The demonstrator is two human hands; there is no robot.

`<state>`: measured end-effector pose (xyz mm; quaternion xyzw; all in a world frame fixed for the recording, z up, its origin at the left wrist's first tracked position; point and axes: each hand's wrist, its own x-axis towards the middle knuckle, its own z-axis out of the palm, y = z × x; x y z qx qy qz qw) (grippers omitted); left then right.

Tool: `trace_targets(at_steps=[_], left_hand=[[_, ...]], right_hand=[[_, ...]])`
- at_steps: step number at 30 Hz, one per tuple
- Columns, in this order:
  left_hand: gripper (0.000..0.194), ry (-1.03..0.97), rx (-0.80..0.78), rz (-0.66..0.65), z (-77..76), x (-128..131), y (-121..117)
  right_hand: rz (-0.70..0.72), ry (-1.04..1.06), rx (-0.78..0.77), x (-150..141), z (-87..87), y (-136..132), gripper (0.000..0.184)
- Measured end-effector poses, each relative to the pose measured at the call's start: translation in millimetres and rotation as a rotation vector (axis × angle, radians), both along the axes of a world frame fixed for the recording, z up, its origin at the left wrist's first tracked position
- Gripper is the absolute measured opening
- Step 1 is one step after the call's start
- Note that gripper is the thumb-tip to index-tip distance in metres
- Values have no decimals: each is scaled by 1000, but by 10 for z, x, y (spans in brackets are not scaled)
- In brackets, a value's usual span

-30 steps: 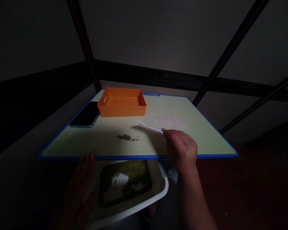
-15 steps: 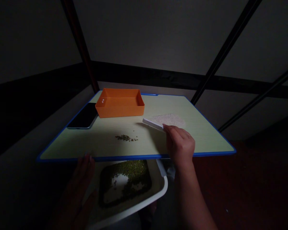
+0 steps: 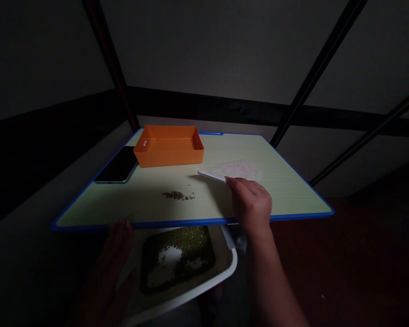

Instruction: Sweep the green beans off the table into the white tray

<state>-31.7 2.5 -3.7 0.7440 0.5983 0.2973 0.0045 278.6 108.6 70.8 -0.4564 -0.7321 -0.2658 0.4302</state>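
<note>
My right hand [image 3: 252, 202] is closed around one end of a thin white flat strip [image 3: 211, 176], whose exact kind I cannot make out. The strip points left, just above the table top. Left of it lies a small scatter of green beans [image 3: 177, 195]; a patch of fine pale grains [image 3: 241, 169] spreads behind my right hand. In shadow at the table's front edge, my left hand [image 3: 117, 259] has its fingers stretched out and holds nothing visible. It is beside a white tub [image 3: 226, 270] below the table, with many green beans inside.
The pale table [image 3: 282, 190] has a blue rim. Toward its back left stands an orange open box [image 3: 170, 158], with a dark-screened phone or tablet [image 3: 117, 165] beside it. Dark panelled walls [image 3: 204, 50] rise behind the table.
My right hand has shifted slightly left with the white strip, which now shows a thinner edge. My left hand and the bean scatter look the same.
</note>
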Motion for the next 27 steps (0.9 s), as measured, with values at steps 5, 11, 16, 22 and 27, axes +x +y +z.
trace_targets(at_steps=[5, 11, 16, 22, 27], left_hand=[[64, -63, -42, -1, -9, 10, 6], [67, 5, -26, -39, 22, -36, 24], [67, 33, -15, -52, 29, -55, 14], [64, 4, -19, -20, 83, 6, -7], [63, -12, 6, -18, 80, 36, 2]], right_hand=[[146, 29, -63, -81, -6, 8, 28], [290, 50, -131, -49, 71, -53, 27], [337, 69, -171, 107, 110, -127, 25], [347, 58, -166, 235, 136, -204, 20], [358, 59, -188, 275, 158, -262, 20]])
